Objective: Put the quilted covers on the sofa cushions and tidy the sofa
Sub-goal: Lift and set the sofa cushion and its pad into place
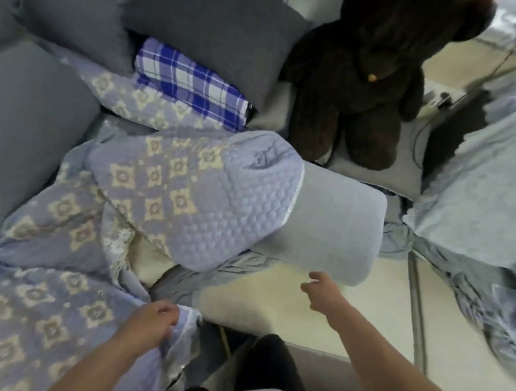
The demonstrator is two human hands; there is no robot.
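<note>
Two hands work at the sofa's front edge. Left hand (152, 319) pinches the hem of the patterned quilted cover (34, 309) lying at lower left. Right hand (320, 291), fingers loosely spread and holding nothing, hangs just below the grey cushion (339, 222), which sits half inside another quilted cover (194, 189) ahead.
</note>
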